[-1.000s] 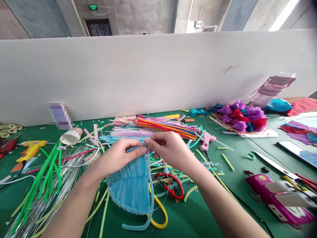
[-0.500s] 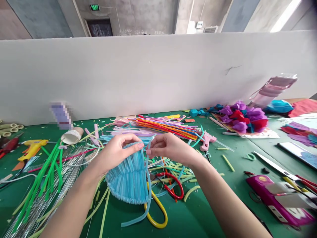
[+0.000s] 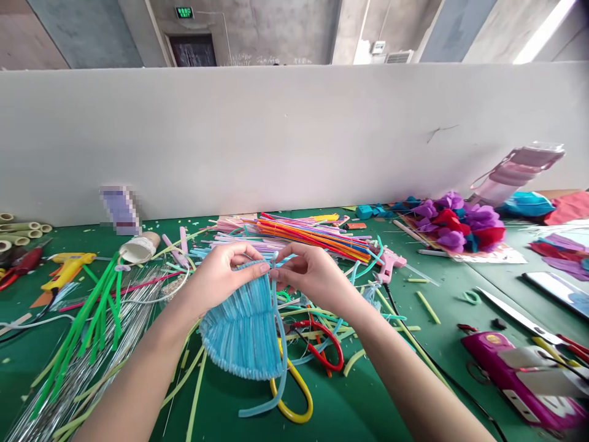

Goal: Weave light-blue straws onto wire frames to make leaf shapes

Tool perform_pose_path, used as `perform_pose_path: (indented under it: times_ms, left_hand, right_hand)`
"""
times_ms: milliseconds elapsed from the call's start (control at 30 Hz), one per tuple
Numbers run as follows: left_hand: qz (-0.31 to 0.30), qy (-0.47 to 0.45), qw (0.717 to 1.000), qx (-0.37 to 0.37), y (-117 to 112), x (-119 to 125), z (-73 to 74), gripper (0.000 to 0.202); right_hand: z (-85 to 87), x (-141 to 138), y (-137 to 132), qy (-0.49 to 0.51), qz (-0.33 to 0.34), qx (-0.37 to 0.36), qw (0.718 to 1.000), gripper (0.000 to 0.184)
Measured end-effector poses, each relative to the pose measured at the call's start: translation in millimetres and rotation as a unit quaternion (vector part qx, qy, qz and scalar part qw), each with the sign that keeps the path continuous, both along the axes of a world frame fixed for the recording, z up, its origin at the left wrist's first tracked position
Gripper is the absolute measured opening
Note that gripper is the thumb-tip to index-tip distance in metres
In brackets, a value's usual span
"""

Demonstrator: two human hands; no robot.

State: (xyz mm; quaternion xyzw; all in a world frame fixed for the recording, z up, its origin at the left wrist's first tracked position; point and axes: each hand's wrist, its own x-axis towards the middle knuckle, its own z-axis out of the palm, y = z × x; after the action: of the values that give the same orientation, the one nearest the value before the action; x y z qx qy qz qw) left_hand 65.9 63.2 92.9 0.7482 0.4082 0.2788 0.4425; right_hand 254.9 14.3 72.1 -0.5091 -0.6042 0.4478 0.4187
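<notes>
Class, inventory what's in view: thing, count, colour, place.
Pleated piece: one, blue, centre
Strand: one, blue, beside piece
Stems: many, mixed, centre back
Handles: two, red, yellow, centre
Glue guns: two, yellow left, pink right
Scissors: one, red-handled, right
Box: one, magenta, right
Petals: many, mixed, back right
Bottle: one, pink, right
Cup: one, white, left
Strips: several, green, left
Wires: many, silver, left
Tubes: several, tan, left
Panel: one, white, behind
Table: one, green, beneath
Exit sign: one, green, top
Left hand: one, bare, on piece
Right hand: one, bare, centre

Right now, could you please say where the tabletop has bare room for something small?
Green tabletop shows bare between yellow loop handle and right forearm, and between black cord and magenta power strip. Pipe cleaners crowd the back middle; silver wires, the left.
</notes>
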Motion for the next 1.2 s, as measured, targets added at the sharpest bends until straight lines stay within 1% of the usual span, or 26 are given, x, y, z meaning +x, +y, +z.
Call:
perform_pose_path:
  times_ms: [133, 200, 267, 400, 500, 600, 700, 833, 900, 1000, 1100, 1200]
  left_hand:
    - [-0.008, -0.014, 1.0, -0.01, 0.8, 1.3, -2.5, 0.021]
    - [-0.015, -0.014, 1.0, -0.007, 1.2, 0.5, -2.9, 0.022]
    - [-0.016, -0.013, 1.0, -0.001, 1.6, -1.1, -2.8, 0.021]
    - [-0.026, -0.003, 1.0, 0.003, 1.9, -3.2, -2.6, 0.021]
    - [-0.033, 0.003, 0.999, -0.023, 1.1, -1.8, -3.6, 0.021]
    - [-0.035, -0.01, 0.997, -0.06, 0.3, 0.6, -5.5, 0.021]
    - [-0.038, -0.027, 0.994, -0.1, 0.7, 1.8, -7.6, 0.024]
    - [-0.033, -0.028, 0.993, -0.112, 2.2, 1.7, -10.2, 0.026]
    - [-0.03, -0.028, 0.992, -0.123, 2.3, 1.6, -10.6, 0.027]
    - [-0.035, -0.024, 0.989, -0.143, 0.9, 1.6, -9.2, 0.029]
    - [-0.038, -0.014, 0.991, -0.128, -0.8, 1.6, -7.2, 0.027]
    - [-0.041, -0.001, 0.995, -0.089, -1.5, 2.0, -6.3, 0.024]
  right_hand:
    - [0.0, -0.1, 0.0, 0.018, 0.006, -0.004, 1.0, 0.013]
    - [-0.2, -0.4, 0.7, 0.028, 0.002, -0.009, 1.0, 0.013]
    - [1.1, -0.9, 1.5, 0.043, 0.001, -0.024, 0.999, 0.016]
    - [7.0, -0.5, 2.2, 0.059, -0.005, -0.055, 0.997, 0.014]
    - [8.3, 0.7, 1.7, 0.03, -0.013, -0.031, 0.999, 0.015]
    - [4.5, 1.2, 1.3, 0.0, -0.012, 0.011, 1.0, 0.014]
    - [0.1, 0.4, 2.1, -0.006, -0.008, 0.041, 0.999, 0.012]
    - [-0.8, -0.8, 4.4, -0.025, -0.029, 0.078, 0.996, 0.009]
    - [-0.3, -1.1, 5.0, -0.012, -0.028, 0.071, 0.997, 0.012]
    - [0.2, -1.5, 4.8, 0.044, -0.005, 0.031, 0.999, 0.018]
    - [1.2, -1.9, 3.9, 0.078, 0.002, 0.011, 0.997, 0.021]
    - [2.9, -2.1, 3.2, 0.054, -0.007, 0.028, 0.998, 0.018]
